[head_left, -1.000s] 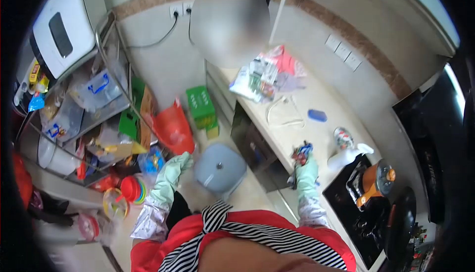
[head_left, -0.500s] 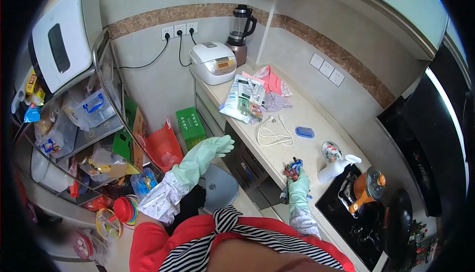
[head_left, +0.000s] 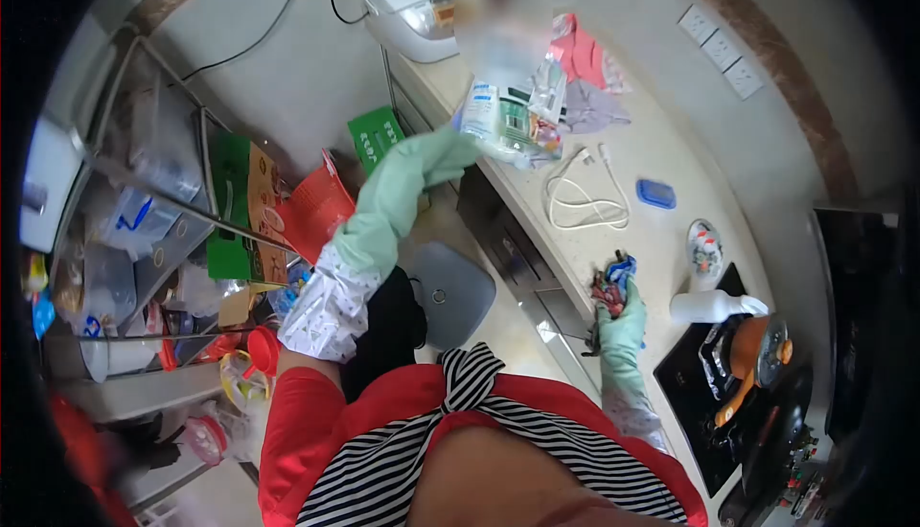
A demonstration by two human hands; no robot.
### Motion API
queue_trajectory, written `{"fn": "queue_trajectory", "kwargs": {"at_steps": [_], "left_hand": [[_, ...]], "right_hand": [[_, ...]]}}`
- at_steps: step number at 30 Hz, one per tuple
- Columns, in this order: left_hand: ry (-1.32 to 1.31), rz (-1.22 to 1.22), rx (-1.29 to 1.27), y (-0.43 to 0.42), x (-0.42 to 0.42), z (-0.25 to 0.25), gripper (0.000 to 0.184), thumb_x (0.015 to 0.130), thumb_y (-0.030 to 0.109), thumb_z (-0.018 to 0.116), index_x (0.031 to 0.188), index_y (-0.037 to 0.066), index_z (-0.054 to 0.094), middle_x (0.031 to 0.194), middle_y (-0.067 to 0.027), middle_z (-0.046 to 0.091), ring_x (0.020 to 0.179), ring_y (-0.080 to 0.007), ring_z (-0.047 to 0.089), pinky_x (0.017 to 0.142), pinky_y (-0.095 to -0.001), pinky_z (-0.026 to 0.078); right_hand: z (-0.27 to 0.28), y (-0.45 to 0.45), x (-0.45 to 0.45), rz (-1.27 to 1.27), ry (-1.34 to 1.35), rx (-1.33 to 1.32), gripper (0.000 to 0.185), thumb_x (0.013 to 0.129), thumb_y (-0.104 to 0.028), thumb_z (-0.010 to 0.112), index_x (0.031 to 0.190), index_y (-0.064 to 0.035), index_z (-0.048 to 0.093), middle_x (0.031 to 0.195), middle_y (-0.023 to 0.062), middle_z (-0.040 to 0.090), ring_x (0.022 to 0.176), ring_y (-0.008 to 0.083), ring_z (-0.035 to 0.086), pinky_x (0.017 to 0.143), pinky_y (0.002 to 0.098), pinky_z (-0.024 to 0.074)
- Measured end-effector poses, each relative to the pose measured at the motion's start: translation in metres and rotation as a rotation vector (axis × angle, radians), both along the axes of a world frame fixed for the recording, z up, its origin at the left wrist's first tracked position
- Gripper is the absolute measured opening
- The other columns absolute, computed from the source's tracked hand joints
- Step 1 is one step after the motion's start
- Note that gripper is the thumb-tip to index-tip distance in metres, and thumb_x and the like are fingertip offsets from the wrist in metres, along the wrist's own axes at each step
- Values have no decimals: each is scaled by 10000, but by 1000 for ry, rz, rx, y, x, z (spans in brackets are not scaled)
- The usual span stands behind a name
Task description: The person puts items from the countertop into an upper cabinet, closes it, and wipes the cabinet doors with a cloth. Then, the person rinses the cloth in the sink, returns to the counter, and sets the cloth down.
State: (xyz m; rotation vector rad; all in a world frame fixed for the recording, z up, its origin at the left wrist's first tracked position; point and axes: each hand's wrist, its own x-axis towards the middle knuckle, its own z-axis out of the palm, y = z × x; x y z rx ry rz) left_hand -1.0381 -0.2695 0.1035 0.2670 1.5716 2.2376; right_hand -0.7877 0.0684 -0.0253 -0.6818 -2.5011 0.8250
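Note:
My left hand (head_left: 433,156), in a pale green rubber glove with a white patterned cuff, is stretched out with nothing in it. Its fingertips reach the near edge of a white and green plastic package (head_left: 498,120) on the counter; I cannot tell whether they touch. In the same kind of glove, my right hand (head_left: 625,324) is closed around a crumpled multicoloured rag (head_left: 609,289), with red, blue and dark parts, at the counter's front edge. A coiled white cable (head_left: 585,203) and a blue sponge (head_left: 656,194) lie beyond it.
On the counter (head_left: 565,263) are a rice cooker (head_left: 412,10), pink cloth (head_left: 580,53), patterned dish (head_left: 704,247) and white spray bottle (head_left: 707,306). An orange pot (head_left: 747,347) stands on the black stove (head_left: 695,402). Below are a grey bin (head_left: 455,292) and a crowded shelf rack (head_left: 144,177).
My view has swung and tilted downward. My left hand has moved toward the plastic package. My right hand keeps the rag at the counter edge.

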Motion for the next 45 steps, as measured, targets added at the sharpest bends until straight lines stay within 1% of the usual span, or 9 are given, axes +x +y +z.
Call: {"fn": "queue_trajectory", "kwargs": {"at_steps": [6, 8, 12, 14, 29, 33, 38, 43, 45], "left_hand": [[114, 134, 42, -7, -178, 27, 429, 1033, 276, 544, 1280, -68, 611, 1240, -178, 679, 1131, -266, 661, 1021, -396, 492], [107, 145, 62, 2, -237, 57, 429, 1034, 268, 542, 1289, -73, 601, 1251, -182, 673, 1133, -268, 661, 1027, -399, 491], [110, 237, -29, 16, -294, 99, 450, 1051, 286, 509, 1309, -76, 580, 1279, -193, 656, 1166, -274, 649, 1048, -399, 484], [81, 246, -39, 6, -304, 92, 462, 1056, 296, 497, 1313, -80, 573, 1287, -197, 652, 1180, -273, 644, 1052, -392, 483], [-682, -24, 26, -32, -146, 110, 500, 1034, 367, 557, 1367, -6, 552, 1324, -163, 627, 1193, -250, 625, 1036, -389, 487], [-496, -156, 61, 39, -125, 153, 575, 1048, 389, 524, 1463, -1, 448, 1452, -160, 519, 1290, -225, 547, 1107, -372, 422], [107, -275, 135, 115, -111, 182, 667, 1064, 404, 479, 1564, 11, 275, 1578, -103, 334, 1418, -182, 372, 1200, -338, 274], [-18, -137, 267, 99, -108, 306, 643, 1019, 435, 572, 1514, 74, 375, 1451, -90, 507, 1304, -204, 522, 1095, -341, 426], [-464, -216, 635, 90, -112, 324, 551, 989, 438, 624, 1409, 99, 515, 1265, -79, 642, 1142, -194, 641, 982, -353, 527]], "right_hand": [[5, 1, -34, -225, 174, -985, 512, 856, 59, 644, 1358, -11, 572, 1068, 64, 699, 898, 152, 659, 815, 282, 539], [21, -14, -55, -69, 46, -217, 406, 945, -101, 645, 1344, -47, 589, 949, 28, 694, 783, 118, 632, 687, 274, 529], [43, -16, -67, -312, -398, -280, 396, 938, -196, 673, 1304, -58, 613, 741, 51, 690, 645, 133, 617, 602, 344, 501], [-22, 20, -18, -218, -342, -236, 469, 880, -194, 724, 1312, -60, 603, 823, 84, 721, 688, 153, 637, 622, 358, 512], [98, 8, -95, -364, -69, -794, 565, 767, 10, 762, 1284, -87, 558, 1082, 37, 658, 946, 166, 648, 801, 313, 555], [224, -30, -164, 63, 12, -729, 658, 750, 18, 799, 1340, -75, 523, 1194, 73, 625, 1076, 185, 620, 928, 321, 539], [376, -105, -260, 65, 181, -1103, 742, 803, -10, 802, 1447, -43, 435, 1311, 91, 570, 1151, 194, 579, 932, 329, 525], [497, -102, -300, 627, -29, -1213, 819, 946, -173, 677, 1603, -49, 204, 1529, 156, 429, 1368, 236, 448, 1142, 345, 344], [519, -102, -310, 842, -72, -670, 693, 961, -181, 647, 1562, -48, 328, 1518, 198, 451, 1393, 259, 446, 1145, 354, 357]]}}
